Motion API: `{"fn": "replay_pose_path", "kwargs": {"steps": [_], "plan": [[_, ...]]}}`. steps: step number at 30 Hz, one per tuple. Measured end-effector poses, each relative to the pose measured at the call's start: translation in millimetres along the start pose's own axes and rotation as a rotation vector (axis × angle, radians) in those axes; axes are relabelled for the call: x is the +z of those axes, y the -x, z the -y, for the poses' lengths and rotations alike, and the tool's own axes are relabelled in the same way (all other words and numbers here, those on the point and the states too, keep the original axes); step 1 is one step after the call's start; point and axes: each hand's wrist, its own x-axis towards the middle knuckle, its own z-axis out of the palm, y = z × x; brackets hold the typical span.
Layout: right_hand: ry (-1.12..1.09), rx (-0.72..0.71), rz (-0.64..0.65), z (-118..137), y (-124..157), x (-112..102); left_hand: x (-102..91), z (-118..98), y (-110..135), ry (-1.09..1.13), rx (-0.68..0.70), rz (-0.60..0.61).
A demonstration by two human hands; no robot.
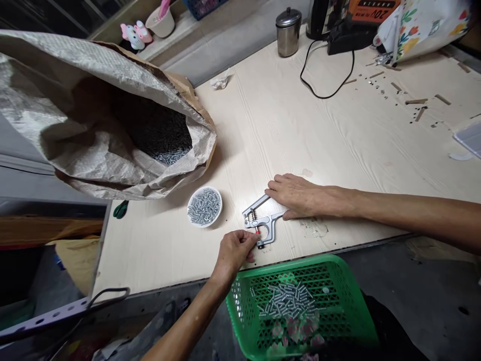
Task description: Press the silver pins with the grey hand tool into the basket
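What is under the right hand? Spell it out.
Both handles of the grey pliers run in under the right hand; the spring shows clear of it. The handles' far ends are covered, as is the tabletop directly beneath.

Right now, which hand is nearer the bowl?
Left. The left hand is near the bowl, to its lower right in the picture; the right hand is farther off to the right, on the handles of the pliers.

Dark window (56, 15), upper left; pale ledge (183, 27) beside it. Greyish wall (233, 40) along far side of tabletop (338, 135). Tabletop pale, wood-grained, soft glare near middle. Floor (432, 273) grey, dim. Perforated metal bar (45, 319), lower left.
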Motion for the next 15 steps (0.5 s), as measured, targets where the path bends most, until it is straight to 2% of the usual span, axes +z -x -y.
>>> {"fn": "replay_pose_path", "kwargs": {"steps": [3, 4, 5, 7, 11, 15], "plan": [[-0.018, 0.005, -0.008, 3.7, 5.1, -2.5, 5.4, -7.1, 4.4, -0.311, 0.399, -0.276], [-0.016, 0.006, -0.005, 5.3, 6.2, -3.2, 8.8, -10.7, 2.8, -0.394, 0.542, -0.32], [-0.015, 0.009, -0.002, 7.0, 7.0, -3.5, 12.7, -14.5, -0.6, -0.464, 0.662, -0.32], [-0.021, 0.023, -0.002, 10.6, 7.5, -2.4, 20.4, -22.1, -12.2, -0.575, 0.815, -0.246], [-0.05, 0.121, -0.029, 17.1, 6.2, 4.2, 27.8, -32.5, -35.1, -0.707, 0.876, -0.116], [-0.016, 0.193, -0.028, 22.3, 5.0, 10.0, 27.7, -35.2, -35.6, -0.756, 0.871, -0.111]]}}
